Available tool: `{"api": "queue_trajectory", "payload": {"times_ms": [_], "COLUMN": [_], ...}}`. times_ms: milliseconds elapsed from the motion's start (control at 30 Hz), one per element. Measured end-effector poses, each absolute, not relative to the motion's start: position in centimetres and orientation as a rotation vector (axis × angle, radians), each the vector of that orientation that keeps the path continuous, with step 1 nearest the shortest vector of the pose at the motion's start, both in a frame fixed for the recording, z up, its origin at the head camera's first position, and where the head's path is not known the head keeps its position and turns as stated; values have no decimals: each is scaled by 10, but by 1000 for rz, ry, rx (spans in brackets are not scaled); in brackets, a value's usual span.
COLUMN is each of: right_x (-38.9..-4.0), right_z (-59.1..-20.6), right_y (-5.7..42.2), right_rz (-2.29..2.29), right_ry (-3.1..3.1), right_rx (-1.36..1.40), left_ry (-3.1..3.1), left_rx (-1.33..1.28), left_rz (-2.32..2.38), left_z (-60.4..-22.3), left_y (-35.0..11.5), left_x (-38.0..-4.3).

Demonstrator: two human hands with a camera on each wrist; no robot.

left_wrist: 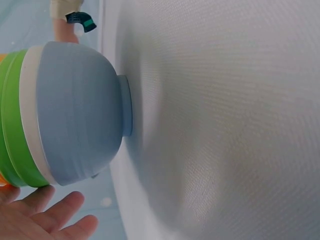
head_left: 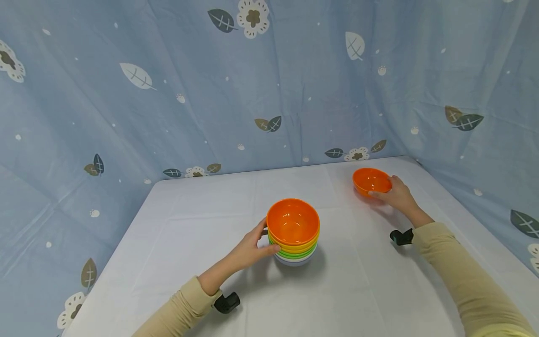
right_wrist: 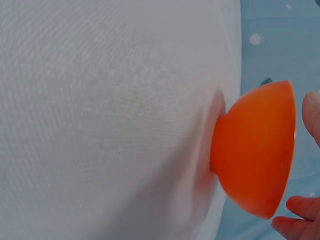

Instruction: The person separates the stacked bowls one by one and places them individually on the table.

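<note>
Fingers of the left hand (head_left: 248, 252) curl round the side of the bowl stack (head_left: 294, 230), likely to stop it tipping. Well to their right, the right hand (head_left: 399, 195) has its fingers spread at the rim of an orange bowl (head_left: 368, 179), thumb just clear, so they seem not to grip. Below the fingers, stack and bowl sit on a white table (head_left: 210, 210). A blue leafy curtain (head_left: 189, 56) hangs beyond.

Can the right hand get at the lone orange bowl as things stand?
Looks like yes: the right hand is at the rim of the orange bowl, thumb and fingers spread, with nothing visible between. The stack of bowls stands apart, out of its way.
</note>
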State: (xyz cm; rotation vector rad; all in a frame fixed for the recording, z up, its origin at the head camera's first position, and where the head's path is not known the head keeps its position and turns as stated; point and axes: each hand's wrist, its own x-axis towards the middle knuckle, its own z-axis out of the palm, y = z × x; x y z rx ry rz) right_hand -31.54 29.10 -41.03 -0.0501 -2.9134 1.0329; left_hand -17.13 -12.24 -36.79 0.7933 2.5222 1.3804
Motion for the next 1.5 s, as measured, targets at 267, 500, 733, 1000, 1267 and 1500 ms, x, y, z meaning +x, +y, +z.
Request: {"api": "queue_trajectory", "payload": {"times_ms": [267, 500, 733, 1000, 1267, 1500], "right_x": [-309, -300, -291, -274, -265, -254], "right_z": [-402, -392, -383, -369, -362, -355], "right_y": [286, 277, 264, 242, 217, 203], "right_rz": [978, 984, 1045, 1053, 1023, 1111], "right_ry": [-2918, -2834, -2750, -2847, -2847, -2827], "right_rx": [-14, 159, 335, 361, 451, 550], "left_ry": [2515, 2513, 2503, 2503, 2504, 2515], "left_rx": [810, 811, 811, 806, 799, 800], "left_rz": [1389, 1384, 1400, 1405, 1406, 1389], "left_z": [-368, -368, -368, -367, -370, -371], "left_y": [-122, -122, -122, -122, -123, -123], "left_x": [-172, -172, -172, -172, -173, -172]}}
